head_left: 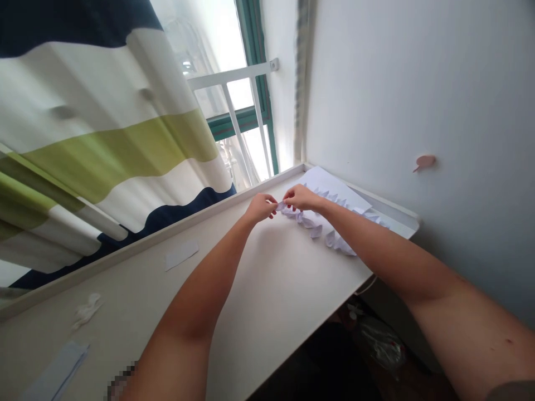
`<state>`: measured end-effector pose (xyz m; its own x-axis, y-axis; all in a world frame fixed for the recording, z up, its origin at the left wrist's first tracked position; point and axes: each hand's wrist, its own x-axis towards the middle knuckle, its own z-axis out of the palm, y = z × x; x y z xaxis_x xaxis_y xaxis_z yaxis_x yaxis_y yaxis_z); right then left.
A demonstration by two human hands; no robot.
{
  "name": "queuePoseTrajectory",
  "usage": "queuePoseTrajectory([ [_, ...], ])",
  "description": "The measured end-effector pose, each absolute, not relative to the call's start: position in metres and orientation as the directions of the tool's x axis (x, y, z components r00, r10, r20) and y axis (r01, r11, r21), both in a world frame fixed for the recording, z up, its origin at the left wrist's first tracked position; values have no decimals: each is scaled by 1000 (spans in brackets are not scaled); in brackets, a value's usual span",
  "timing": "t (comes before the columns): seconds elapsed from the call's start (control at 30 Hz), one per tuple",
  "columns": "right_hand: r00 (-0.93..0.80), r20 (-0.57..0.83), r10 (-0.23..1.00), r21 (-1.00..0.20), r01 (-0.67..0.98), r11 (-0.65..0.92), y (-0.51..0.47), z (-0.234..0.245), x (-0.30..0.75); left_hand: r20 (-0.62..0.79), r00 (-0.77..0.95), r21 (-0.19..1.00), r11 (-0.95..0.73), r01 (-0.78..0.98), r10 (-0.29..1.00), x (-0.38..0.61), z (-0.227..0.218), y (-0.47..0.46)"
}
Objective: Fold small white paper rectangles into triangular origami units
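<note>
Many folded pieces [315, 231] set out, 1 paper piece [281, 206] between the fingertips.
Head view: the left hand [261, 208] and right hand [301, 197], fingers nearly closed in a pinch, meet on that paper piece near the table's [259, 278] far corner; its folds are too small to read. The folded pieces, bunched by a flat sheet [334, 184], look done, though the right arm [368, 234] hides their full count. The slip [181, 255] and stack [58, 370], well apart to the left, look unworked; a crumpled tissue [87, 310] lies between them. Around the white, raised-edge table: striped curtain [104, 133], rail [232, 75], window [225, 33], and wall [376, 83] with 1 pink hook [425, 161].
</note>
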<state>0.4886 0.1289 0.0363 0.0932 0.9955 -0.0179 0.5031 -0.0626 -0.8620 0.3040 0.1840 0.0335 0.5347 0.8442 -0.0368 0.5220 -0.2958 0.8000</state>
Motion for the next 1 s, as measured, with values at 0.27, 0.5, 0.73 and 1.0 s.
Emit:
queuePoseTrajectory([
  [0.27, 136, -164, 977, -614, 761, -209, 191, 15, 493, -27, 468, 767, -282, 576, 883, 319, -8, 243],
  [0.5, 131, 30, 991, -511, 854, -97, 180, 22, 447, 59, 397, 713, -317, 625, 916, 254, 2, 215],
  [0.73, -596, 237, 767, -705, 438, 558, 130, 21, 222, 183, 180, 675, -256, 692, 967, 25, 13, 111],
  [1.0, -493, 33, 869, -195, 850, 490, 99, 12, 64, 160, -185, 701, 20, 713, 970, -140, -29, -28],
])
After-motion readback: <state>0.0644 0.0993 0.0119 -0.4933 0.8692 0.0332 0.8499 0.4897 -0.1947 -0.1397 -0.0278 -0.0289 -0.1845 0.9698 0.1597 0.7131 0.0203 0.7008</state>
